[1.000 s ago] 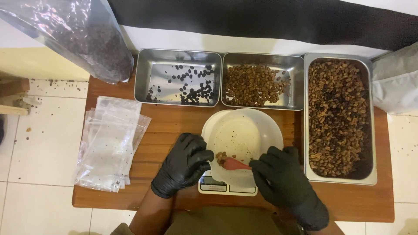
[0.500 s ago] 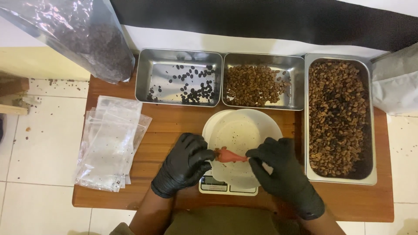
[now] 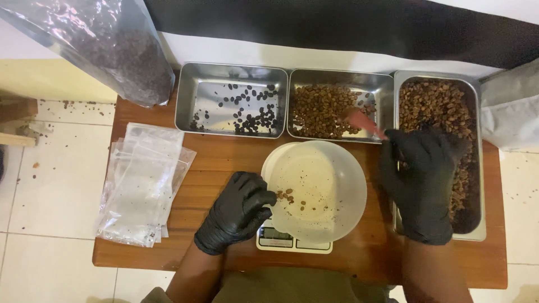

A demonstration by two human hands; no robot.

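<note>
Change: your right hand (image 3: 422,182) has left the bowl (image 3: 331,168), where it held the red scoop (image 3: 364,123) low over the rim half a second ago, and now reaches up and right with the scoop's end over the middle tray (image 3: 382,84).
Left hand: your left hand (image 3: 236,210), in a black glove, rests at the bowl's left edge with fingers curled against the rim; nothing sits inside the grip.
Right hand: also black-gloved, closed around the scoop's handle (the motion blur hides the exact finger placement).
Scoop: red, blurred, slanting up and left from your fist, over the brown beans of the middle tray near its right wall.
Bowl: pale, translucent, seated on a small white scale (image 3: 292,240) whose front edge shows beneath it; a few brown beans (image 3: 287,194) and scattered crumbs lie on its left side, just beside your left fingertips.
Left tray: steel tray (image 3: 191,95) holding sparse dark beans.
Right tray: long steel tray (image 3: 474,230) filled with brown beans, partly covered by your right hand.
Table: wooden tabletop (image 3: 224,154) carrying all three trays, the scale, and a stack of clear plastic bags (image 3: 143,182) at its left end.
Far left: large clear bag of dark beans (image 3: 123,56) leaning above the table's corner.
</note>
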